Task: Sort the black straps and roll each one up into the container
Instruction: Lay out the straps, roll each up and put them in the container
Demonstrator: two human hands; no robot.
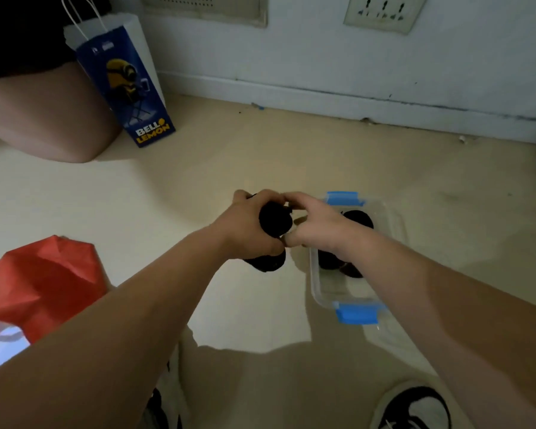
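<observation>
Rolled strap (275, 219): black, matt, apparently cloth.
Container (317, 287): clear, smooth, glossy plastic.
Clips (357, 314): opaque blue plastic.
Gift bag (127, 88): printed paper, slight sheen.
Red bag (44, 280): creased, matt.
Floor (198, 181): smooth, pale, faintly shiny.

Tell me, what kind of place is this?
Probably a room in someone's home: a cream floor, a socket on the painted wall, and a paper gift bag standing on the floor near that wall.

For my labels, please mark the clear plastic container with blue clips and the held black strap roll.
Clear plastic container (313, 280): head view, left wall.
Black strap roll (275, 222): head view, flat end.
</observation>
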